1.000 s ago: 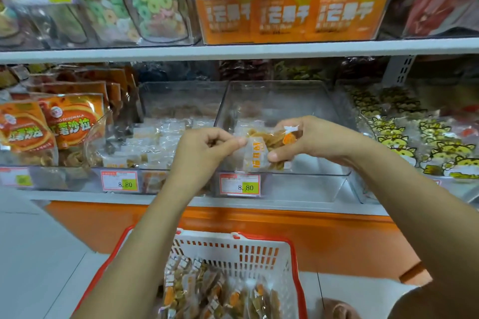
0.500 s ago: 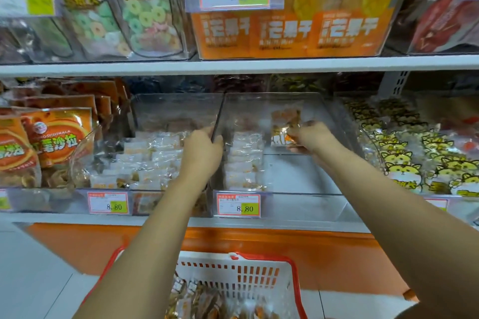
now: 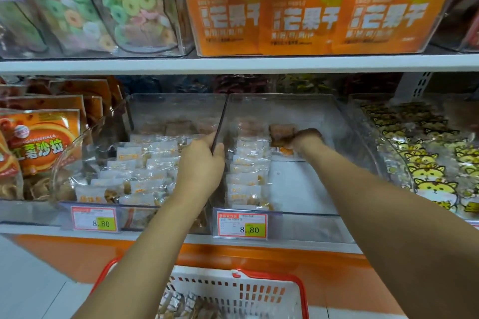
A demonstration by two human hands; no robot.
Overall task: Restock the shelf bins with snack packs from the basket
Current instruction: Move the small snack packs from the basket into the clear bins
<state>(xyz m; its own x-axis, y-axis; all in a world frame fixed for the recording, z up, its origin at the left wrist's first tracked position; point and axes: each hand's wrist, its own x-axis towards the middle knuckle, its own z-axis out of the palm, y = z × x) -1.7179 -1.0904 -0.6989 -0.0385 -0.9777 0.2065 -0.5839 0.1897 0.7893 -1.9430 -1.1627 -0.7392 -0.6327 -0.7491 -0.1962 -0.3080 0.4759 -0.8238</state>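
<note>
My right hand [image 3: 307, 138] reaches deep into the middle clear bin [image 3: 305, 191] and pinches a small clear snack pack [image 3: 281, 134] with brown contents, held upright near the bin's back. A row of similar packs [image 3: 246, 176] lines the bin's left side. My left hand [image 3: 201, 163] grips the top edge of the wall between this bin and the left bin [image 3: 155, 163], which holds several of the same packs. The white basket [image 3: 248, 292] with red rim sits below, with more packs [image 3: 186, 305] in it.
Orange snack bags [image 3: 41, 142] stand at the left, yellow cat-print packs [image 3: 430, 163] fill the bin at the right. The upper shelf [image 3: 238, 63] carries ring candy tubs [image 3: 124, 5] and orange mango boxes [image 3: 305, 21]. Price tags [image 3: 241, 225] hang on the bin fronts.
My right hand carried the pack from in front of the bin to deep inside it. My left hand let go of the pack and took hold of the bin wall.
</note>
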